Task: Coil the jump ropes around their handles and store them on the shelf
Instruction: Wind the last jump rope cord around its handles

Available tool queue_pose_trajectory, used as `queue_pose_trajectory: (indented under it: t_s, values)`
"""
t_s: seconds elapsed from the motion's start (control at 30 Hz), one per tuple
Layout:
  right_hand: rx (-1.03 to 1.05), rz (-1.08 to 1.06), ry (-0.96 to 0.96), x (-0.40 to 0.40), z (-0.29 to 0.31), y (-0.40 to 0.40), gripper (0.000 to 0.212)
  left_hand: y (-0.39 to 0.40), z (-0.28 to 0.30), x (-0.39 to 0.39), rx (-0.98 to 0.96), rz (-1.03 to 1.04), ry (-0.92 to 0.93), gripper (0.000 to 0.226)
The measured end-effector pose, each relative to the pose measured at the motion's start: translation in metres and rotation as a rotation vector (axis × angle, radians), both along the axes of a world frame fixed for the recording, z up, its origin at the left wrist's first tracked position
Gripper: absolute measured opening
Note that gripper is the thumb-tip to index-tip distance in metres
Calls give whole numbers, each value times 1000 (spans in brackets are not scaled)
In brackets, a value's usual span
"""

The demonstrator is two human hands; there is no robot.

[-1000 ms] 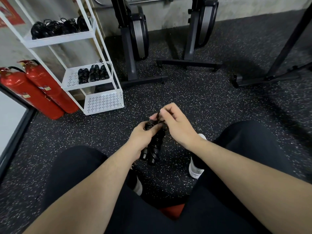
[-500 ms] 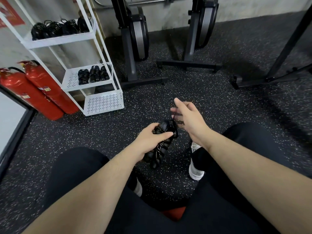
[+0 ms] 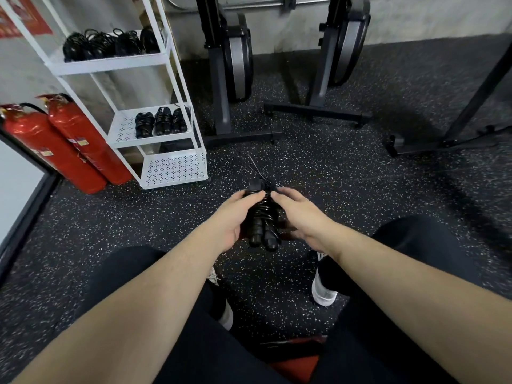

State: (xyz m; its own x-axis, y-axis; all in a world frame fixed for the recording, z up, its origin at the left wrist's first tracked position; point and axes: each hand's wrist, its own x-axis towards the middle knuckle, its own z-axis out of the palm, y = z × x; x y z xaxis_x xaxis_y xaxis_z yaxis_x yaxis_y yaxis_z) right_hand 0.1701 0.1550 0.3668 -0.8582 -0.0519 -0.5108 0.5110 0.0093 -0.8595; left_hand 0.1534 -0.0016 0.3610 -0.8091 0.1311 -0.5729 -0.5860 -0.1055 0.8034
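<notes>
My left hand [image 3: 231, 217] grips the coiled jump rope [image 3: 263, 220] above the floor [image 3: 332, 176]; my right hand [image 3: 297, 214] curls around its other side.

Both hands [image 3: 266, 214] curled, thumbs nearly touching

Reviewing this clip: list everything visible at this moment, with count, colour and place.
black jump rope coiled round its handles: one, between both hands
white metal shelf rack: one, three tiers, upper left
loose black rope bundles: several, top tier
coiled black jump ropes: three, middle tier
red fire extinguishers: two, left of rack
dark exercise machines: two, by back wall
speckled black rubber floor: throughout
left hand: grips the coil
right hand: fingers on the coil's top
</notes>
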Motion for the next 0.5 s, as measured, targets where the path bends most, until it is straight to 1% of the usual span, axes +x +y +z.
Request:
queue_pose_trajectory:
  t_s: [0.2, 0.3, 0.37, 0.43, 0.5]
  values:
    - [-36, -10, 20, -33, 7, -24, 32, -18, -1, -26, 71, 68, -35, 24]
    - [-37, -41, 39, -58, 6, -43, 37, -30, 3, -44, 74, 140, -52, 34]
    - [-37, -60, 60, -77, 5, -57, 39, -40, 9, -58, 84, 175, -53, 31]
    - [-44, -80, 65, -97, 5, -72, 38, -52, 13, -72, 87, 186, -40, 26]
    - [-72, -101, 65, -117, 5, -87, 31, -64, 16, -88, 82, 218, -30, 28]
